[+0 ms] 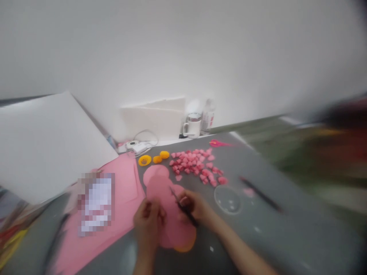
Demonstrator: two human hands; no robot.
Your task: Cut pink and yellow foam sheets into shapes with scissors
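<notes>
My right hand (193, 206) is closed around a dark pen or pencil (183, 208), whose tip rests on pink paper circles (162, 183) lying on the grey table (258, 236). My left hand (149, 219) sits beside it with its fingers curled on the pink paper's left edge. An orange disc edge (186, 246) pokes out under the pink circles. The whole picture is blurred by motion.
A heap of small pink folded pieces (196, 162) lies behind the hands, with yellow discs (155, 158) to its left. Pink scissors (219, 143), a white mug (193, 125), a clear round lid (228, 199), a dark stick (262, 194), pink sheets (123, 191) and white board (43, 141) surround.
</notes>
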